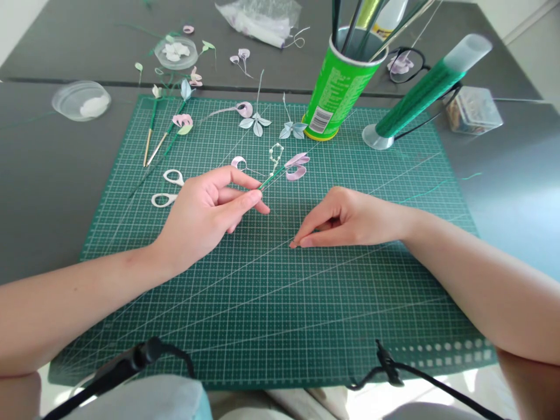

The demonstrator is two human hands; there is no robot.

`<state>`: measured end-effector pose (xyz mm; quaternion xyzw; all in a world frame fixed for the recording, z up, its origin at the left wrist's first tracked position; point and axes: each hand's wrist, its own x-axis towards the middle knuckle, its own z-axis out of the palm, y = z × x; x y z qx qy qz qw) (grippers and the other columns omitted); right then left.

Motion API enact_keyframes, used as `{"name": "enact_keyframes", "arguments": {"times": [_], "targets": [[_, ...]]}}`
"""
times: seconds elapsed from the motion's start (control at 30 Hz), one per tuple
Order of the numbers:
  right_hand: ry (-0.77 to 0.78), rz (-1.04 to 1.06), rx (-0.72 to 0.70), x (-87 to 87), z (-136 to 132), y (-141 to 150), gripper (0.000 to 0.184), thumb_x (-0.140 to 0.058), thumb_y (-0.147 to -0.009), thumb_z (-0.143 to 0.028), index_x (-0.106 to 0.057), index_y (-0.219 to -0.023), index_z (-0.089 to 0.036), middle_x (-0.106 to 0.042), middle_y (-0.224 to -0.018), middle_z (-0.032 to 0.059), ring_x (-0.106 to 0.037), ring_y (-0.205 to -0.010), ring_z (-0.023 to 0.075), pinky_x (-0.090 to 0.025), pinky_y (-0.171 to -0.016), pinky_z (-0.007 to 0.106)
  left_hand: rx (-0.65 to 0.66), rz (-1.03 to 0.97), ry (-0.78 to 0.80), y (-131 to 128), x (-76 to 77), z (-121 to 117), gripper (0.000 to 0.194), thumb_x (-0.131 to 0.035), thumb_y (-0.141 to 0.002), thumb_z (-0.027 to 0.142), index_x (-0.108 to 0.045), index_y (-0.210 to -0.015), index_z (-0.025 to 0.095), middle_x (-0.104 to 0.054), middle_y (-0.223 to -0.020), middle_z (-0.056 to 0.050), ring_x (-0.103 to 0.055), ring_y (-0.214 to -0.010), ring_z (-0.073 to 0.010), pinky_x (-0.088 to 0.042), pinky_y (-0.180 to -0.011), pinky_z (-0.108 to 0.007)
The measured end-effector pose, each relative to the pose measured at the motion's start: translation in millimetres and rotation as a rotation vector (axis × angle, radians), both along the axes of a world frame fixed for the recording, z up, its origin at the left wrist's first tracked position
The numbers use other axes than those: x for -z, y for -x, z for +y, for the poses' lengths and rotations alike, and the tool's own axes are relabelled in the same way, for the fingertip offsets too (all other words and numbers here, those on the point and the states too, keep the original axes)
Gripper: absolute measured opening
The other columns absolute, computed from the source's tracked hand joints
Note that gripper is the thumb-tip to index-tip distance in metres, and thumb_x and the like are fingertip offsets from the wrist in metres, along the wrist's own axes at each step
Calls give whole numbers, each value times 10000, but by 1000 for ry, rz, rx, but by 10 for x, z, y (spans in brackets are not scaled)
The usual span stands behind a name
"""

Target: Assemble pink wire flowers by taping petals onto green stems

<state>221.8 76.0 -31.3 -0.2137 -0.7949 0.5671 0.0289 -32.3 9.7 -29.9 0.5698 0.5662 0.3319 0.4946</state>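
Between thumb and fingers, my left hand (214, 210) pinches a green-wrapped flower stem (272, 177). Pink petals (297, 166) sit at the stem's upper right end, with a small loop of pale beads (275, 153) beside them. My right hand (336, 220) is closed in a pinch over the cutting mat, lower and to the right. Whatever its fingertips hold, perhaps a fine thread, is too thin to make out. White-handled scissors (163, 200) lie partly hidden behind my left hand. A loose pink petal on wire (238, 163) rests just beyond it.
The green cutting mat (262, 326) covers the table front. On it stand a green can (335, 87) holding sticks and a green thread spool (415, 99). Blue wired flowers (256, 123) and wrapped sticks (151, 131) lie farther back. Eyeglasses (409, 64) and a clear box (475, 111) sit right.
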Motion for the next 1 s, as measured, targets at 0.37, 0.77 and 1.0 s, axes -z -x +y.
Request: {"name": "enact_keyframes", "arguments": {"times": [0.37,0.77,1.0], "targets": [[147,276,140,-236,-275,-32,159,-763,-969,-333,-875,-1000,-225,-814,-744,28,-497,-417,50,-361,-391,197,94,78,27,-18,-39,-31,178,-715,-939,400,-682,-985,232,-832,-817,2,-482,-413,-74,-361,-411,-222],[-297,371,496,-206,-485,16,117,-787,-942,-347,-881,-994,-301,-854,-927,42,-690,-521,138,-547,-442,257,529,58,179,-78,22,-65,125,-641,-954,329,-704,-933,222,-794,-743,39,-503,-461,-85,-347,-467,-221],[-350,223,636,-152,-483,71,152,-784,-940,-392,-891,-1016,-316,-835,-813,7,-602,-503,114,-490,-445,251,644,109,62,-64,6,-89,88,-659,-973,288,-711,-938,227,-831,-800,44,-628,-535,-95,-450,-569,-219]]}}
